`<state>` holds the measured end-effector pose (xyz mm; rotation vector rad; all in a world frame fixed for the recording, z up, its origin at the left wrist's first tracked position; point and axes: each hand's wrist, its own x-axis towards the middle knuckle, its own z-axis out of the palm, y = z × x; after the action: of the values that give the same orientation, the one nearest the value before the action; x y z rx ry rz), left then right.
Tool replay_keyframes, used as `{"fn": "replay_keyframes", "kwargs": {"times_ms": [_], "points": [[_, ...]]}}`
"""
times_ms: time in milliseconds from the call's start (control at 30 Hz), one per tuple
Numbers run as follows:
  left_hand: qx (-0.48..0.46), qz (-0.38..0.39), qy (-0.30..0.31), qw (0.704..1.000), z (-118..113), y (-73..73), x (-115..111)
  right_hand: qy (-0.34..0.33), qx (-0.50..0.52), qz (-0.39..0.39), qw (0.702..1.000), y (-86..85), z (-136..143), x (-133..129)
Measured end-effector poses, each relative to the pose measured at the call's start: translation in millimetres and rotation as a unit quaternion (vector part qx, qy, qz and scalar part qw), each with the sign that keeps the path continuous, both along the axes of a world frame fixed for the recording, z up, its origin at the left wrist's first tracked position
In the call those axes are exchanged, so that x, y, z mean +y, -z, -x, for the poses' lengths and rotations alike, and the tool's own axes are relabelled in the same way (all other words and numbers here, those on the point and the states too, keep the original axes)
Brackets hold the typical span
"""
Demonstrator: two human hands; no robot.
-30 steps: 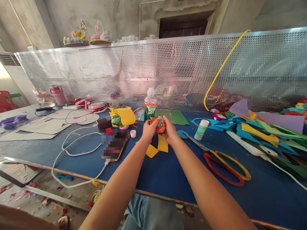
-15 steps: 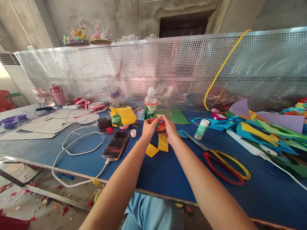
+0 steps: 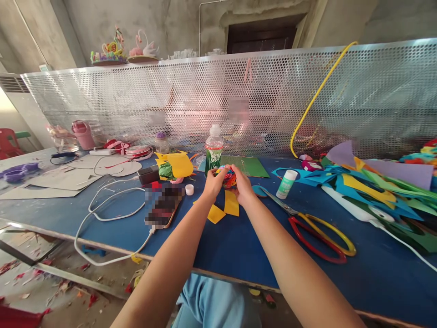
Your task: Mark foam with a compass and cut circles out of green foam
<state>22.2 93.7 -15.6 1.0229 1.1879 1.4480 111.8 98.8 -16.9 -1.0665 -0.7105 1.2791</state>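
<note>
Between my hands is a small multicoloured paper piece (image 3: 229,178), mostly red, orange and blue; its exact kind I cannot make out. My left hand (image 3: 215,183) grips its left side with the fingers closed. On its right side my right hand (image 3: 241,184) pinches it, and both thumbs meet near the top. Yellow paper pieces (image 3: 231,203) lie on the table just below the hands. Right behind my left hand stands a green-labelled bottle (image 3: 214,150). A glue stick (image 3: 287,184) stands to the right, beside large scissors (image 3: 314,232) with red and yellow handles.
A phone (image 3: 165,207) on a white cable (image 3: 89,223) lies left of my arms on the blue table (image 3: 235,255). Near it are a white cap (image 3: 189,189) and yellow paper (image 3: 179,164). Coloured paper scraps (image 3: 372,189) pile up at right; a perforated metal screen (image 3: 191,100) rises behind.
The multicoloured piece has turned slightly between my hands and shows different colours. My left hand has shifted a little to the right. The things on the table stay put.
</note>
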Motion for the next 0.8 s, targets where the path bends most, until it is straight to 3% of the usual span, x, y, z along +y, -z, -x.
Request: {"fn": "replay_keyframes", "kwargs": {"times_ms": [600,800], "points": [[0.009,0.01,-0.053,0.999,6.0,3.6,4.2,-0.017,0.003,0.017,1.0,2.3,1.2,-0.2],[0.019,-0.01,-0.04,0.999,5.3,4.3,6.2,-0.024,-0.003,0.012,1.0,1.5,0.3,-1.0]]}}
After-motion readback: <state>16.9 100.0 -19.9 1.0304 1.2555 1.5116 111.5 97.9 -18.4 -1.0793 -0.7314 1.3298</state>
